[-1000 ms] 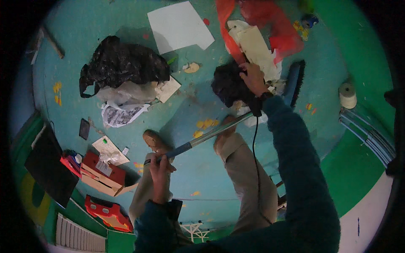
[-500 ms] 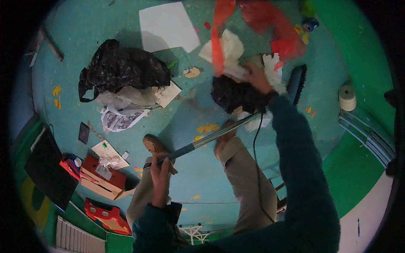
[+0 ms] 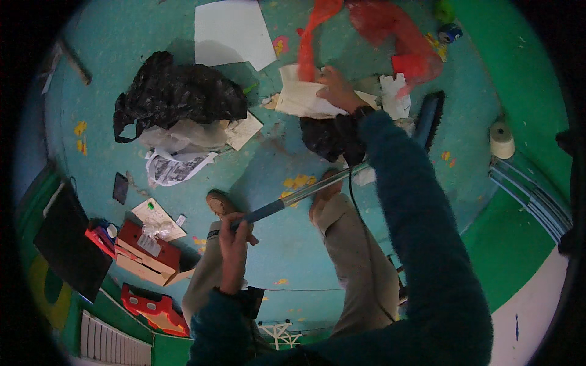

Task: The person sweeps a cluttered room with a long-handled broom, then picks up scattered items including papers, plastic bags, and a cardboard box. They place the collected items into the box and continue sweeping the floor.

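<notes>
The left hand point(image 3: 233, 242) clasps the broom handle point(image 3: 265, 211); cream paper point(image 3: 296, 100) lies under the right hand point(image 3: 337, 91), whose grip is unclear.

The long, silvery-and-blue broom handle point(image 3: 300, 194) looks smooth, its bare metal shiny; above it, a cream, flat paper-like sheet point(image 3: 298, 97) appears matt; upper left, a crumpled black plastic bag point(image 3: 180, 91) gleams.

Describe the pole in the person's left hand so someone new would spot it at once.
On the teal floor, find the two brown shoes. The pole slants past them, from the left hand up toward the crumpled black bundle. Unlike the thin, curving black cable nearby, it is straight, with a blue section by the hand and a shiny metal shaft.
</notes>
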Available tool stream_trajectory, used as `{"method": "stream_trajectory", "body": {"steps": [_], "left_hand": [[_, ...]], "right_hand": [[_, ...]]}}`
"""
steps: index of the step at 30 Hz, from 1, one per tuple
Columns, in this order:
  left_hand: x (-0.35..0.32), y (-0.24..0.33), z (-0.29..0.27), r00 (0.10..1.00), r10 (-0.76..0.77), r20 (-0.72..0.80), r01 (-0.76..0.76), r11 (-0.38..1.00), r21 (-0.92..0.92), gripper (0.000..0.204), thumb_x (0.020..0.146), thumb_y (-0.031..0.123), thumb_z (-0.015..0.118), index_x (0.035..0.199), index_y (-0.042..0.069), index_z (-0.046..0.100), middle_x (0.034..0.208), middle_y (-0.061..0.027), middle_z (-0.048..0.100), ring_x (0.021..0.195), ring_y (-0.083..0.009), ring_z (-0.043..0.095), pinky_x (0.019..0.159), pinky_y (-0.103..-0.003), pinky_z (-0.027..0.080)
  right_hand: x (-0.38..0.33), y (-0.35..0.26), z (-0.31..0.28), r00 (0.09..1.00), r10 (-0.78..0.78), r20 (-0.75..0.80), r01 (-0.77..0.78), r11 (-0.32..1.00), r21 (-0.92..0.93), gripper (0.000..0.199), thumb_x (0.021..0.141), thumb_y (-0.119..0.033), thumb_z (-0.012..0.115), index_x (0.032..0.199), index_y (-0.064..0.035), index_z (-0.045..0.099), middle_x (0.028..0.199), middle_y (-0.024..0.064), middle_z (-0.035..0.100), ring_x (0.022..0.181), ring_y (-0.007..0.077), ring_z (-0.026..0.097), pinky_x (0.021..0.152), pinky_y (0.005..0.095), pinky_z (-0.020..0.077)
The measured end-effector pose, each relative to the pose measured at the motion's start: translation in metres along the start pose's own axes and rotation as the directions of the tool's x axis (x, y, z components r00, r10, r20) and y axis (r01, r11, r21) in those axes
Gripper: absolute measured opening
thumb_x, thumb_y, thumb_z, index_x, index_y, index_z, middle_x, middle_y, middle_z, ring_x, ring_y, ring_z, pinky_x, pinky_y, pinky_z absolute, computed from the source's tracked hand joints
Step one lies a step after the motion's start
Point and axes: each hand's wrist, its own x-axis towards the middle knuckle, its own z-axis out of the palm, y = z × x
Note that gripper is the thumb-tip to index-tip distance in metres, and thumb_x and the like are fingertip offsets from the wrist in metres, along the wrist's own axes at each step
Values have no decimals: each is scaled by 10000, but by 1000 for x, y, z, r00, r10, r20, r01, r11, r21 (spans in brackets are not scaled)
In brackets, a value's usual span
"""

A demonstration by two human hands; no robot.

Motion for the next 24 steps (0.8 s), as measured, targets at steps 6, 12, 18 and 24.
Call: {"method": "stream_trajectory", "body": {"steps": [6,12,18,24], "left_hand": [[-1,-3,-3,1000,16,23,-16,1000,25,167,917,97,507,1059,8,494,645,-49,524,551,-121,530,537,-253,451],[-1,-8,-4,987,158,25,-160,980,119,166,894,45,514,1053,0,507,737,-63,537,670,-133,577,593,-252,471],[2,-2,-8,975,189,116,-210,956,207,241,877,46,542,1116,22,533,927,-85,573,780,-138,568,691,-266,466],[3,14,-9,985,95,145,-114,985,127,423,891,108,560,1300,59,465,1091,-92,596,943,-168,570,807,-300,480]], "right_hand": [[8,-22,38,959,222,175,-229,973,21,343,666,-232,668,975,-84,663,1023,175,571,1004,379,534,871,455,435],[-29,-76,-9,985,-26,-170,42,995,90,239,773,-59,544,1002,-75,611,976,161,580,914,343,576,759,432,477],[-70,-144,-79,992,-102,74,75,952,297,243,764,-22,584,1001,-73,593,1030,115,579,960,327,564,809,417,459],[-85,-191,-155,799,-414,437,32,754,657,285,745,-6,624,1025,-44,593,994,104,605,979,299,571,825,380,464]]}}
